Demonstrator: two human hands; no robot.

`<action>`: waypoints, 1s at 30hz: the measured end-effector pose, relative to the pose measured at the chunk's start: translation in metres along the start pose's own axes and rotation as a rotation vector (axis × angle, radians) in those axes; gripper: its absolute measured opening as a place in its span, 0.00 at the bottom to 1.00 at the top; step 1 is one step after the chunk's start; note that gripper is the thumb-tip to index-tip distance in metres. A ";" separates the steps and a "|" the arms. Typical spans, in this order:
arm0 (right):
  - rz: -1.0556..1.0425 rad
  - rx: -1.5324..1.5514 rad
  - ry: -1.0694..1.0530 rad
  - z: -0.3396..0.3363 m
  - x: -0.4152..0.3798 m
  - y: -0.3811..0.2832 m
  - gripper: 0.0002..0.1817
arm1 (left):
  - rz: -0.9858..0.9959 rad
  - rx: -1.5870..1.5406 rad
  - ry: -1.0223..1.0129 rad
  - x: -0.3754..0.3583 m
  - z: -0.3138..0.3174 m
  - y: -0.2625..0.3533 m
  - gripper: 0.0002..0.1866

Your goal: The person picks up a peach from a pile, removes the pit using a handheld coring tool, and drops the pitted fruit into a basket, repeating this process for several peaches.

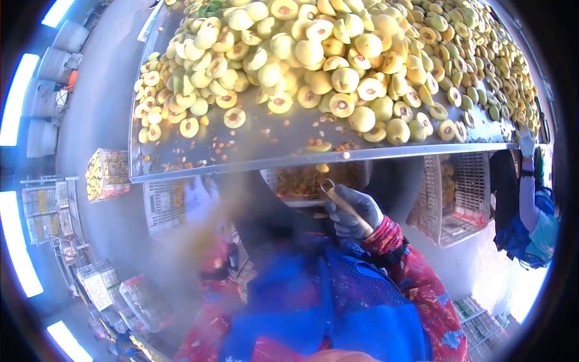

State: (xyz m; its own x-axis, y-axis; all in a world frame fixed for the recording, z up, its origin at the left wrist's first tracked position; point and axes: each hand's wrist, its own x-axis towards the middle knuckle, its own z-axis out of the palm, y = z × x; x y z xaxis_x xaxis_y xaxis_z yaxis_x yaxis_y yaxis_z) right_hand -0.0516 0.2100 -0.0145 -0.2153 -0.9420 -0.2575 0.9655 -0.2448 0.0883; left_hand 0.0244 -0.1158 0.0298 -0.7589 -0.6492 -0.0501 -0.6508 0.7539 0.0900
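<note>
The right arm (425, 289) is slanting forward and inward, and the right hand (354, 212), wearing a grey glove (369, 208), is holding its fingers curled closed in front of the torso. The left arm (212, 295) is reaching forward too; the left hand (201, 200) is blurring, its finger pose showing too unclearly to tell.

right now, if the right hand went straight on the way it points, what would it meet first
Leading with its looped tool, the right hand would likely meet the table's front edge, perhaps brushing the small yellow piece just past the loop; depth is unclear here.
</note>
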 end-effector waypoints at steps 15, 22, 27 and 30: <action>-0.367 -1.078 0.554 0.044 0.012 0.020 0.16 | -0.121 -1.132 -0.645 0.090 0.033 0.081 0.27; -0.812 -1.856 0.487 0.059 0.027 0.032 0.08 | 0.579 -1.155 -0.074 -0.007 0.049 0.088 0.22; -0.731 -1.771 0.616 0.058 0.023 0.041 0.11 | 0.063 -1.633 -0.758 -0.040 0.016 0.112 0.25; -0.716 -1.765 0.640 0.058 0.023 0.044 0.13 | 0.064 -1.622 -0.683 -0.050 0.020 0.116 0.20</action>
State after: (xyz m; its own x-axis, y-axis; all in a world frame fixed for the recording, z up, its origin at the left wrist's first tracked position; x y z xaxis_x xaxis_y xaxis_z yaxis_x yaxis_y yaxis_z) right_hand -0.0222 0.1644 0.0398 -0.8646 -0.4949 -0.0863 -0.1139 0.3604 -0.9258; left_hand -0.0134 0.0067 0.0226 -0.9288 -0.1509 -0.3386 -0.2692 -0.3534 0.8959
